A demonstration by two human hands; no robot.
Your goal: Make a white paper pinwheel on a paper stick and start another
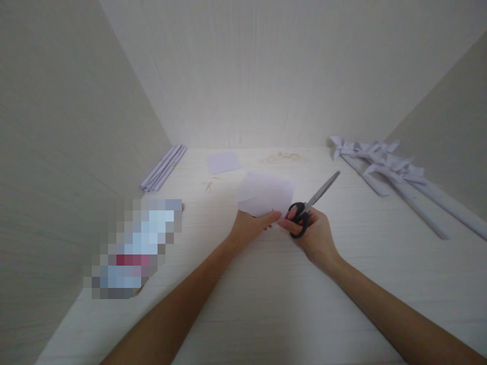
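Seen from above, on a pale table (266, 304): left hand (249, 228) pinching the near edge of a white paper sheet (266, 195), fingers closed on it, at table centre. Right hand (314, 235) just beside, at 3 o'clock, wrapped through the black handles of scissors (314, 200), blades together, pointing to 1 o'clock. Rolled paper sticks (163, 167) at 10 o'clock; folded paper pinwheels (388, 167) at 2 o'clock; small paper square (223, 162) at 12.
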